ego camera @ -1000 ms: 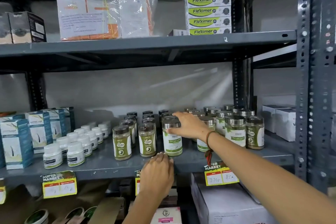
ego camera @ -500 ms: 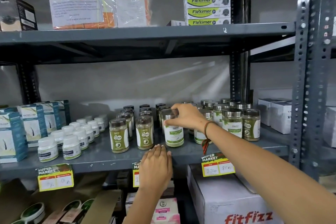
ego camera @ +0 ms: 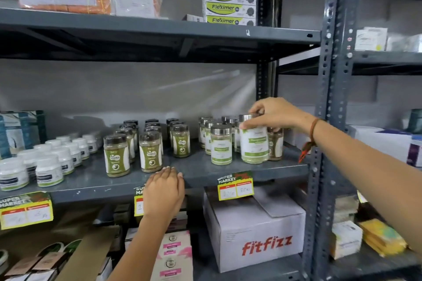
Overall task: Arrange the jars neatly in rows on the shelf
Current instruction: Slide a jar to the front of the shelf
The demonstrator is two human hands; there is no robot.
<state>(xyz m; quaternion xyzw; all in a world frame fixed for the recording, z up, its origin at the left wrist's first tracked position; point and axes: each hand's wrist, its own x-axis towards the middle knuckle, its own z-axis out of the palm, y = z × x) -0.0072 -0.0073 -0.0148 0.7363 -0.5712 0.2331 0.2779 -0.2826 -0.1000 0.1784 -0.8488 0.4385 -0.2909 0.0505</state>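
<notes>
The right hand (ego camera: 276, 114) reaches in from the right and grips a silver-lidded jar (ego camera: 254, 141) by its cap, thumb and fingertips closed around the lid from above. The jar carries a white and green label and stands at the front right of the middle shelf (ego camera: 228, 172), or just above it (contact with the shelf surface is not clear). Just to its left stands another silver-lidded jar (ego camera: 221, 145) of the same kind, and more of them crowd behind both, towards the back of the shelf. A darker-labelled jar (ego camera: 275, 143) stands close behind the held one on its right.

The left hand (ego camera: 165, 191) lies flat, fingers together and extended, palm down on the front lip of the same shelf; it holds nothing. Just beyond its fingertips stand two brown-lidded jars with green labels (ego camera: 116, 155), side by side at the front, with rows of the same jars running back behind them. A third row of these begins further back, leaving bare shelf between it and the silver-lidded group.

Further left sit small white tubs (ego camera: 49, 170) in rows. A yellow price tag (ego camera: 235, 187) hangs from the shelf edge below the silver-lidded jars, and beneath it a white carton printed "fitfizz" (ego camera: 255, 232) rests on the lower shelf.
</notes>
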